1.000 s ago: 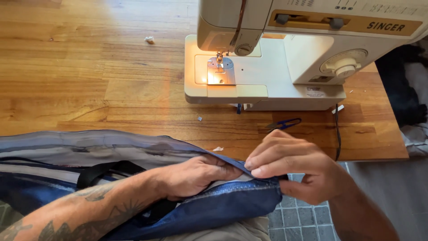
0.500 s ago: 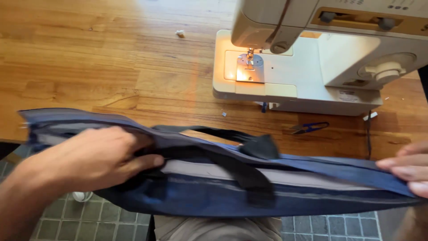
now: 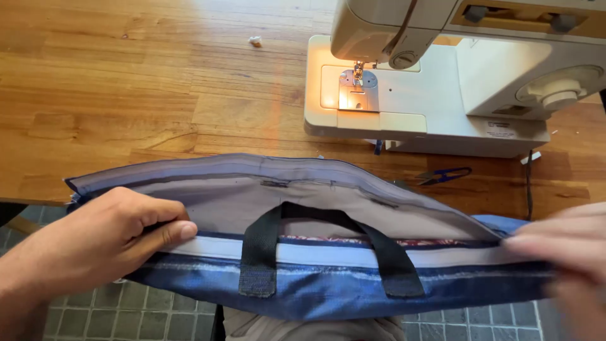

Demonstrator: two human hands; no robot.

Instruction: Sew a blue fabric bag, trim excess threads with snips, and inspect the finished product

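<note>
Here, blue bag [image 3: 328, 293] stretched open, left hand [image 3: 101, 243], right hand [image 3: 565, 252], maroon lining inside

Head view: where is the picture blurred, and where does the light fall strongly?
In the head view, the right hand at the frame edge is smeared by motion blur, while the left hand and the blue bag look sharp; the sewing machine lamp glows orange around its needle plate, and daylight brightens the wooden table.
</note>
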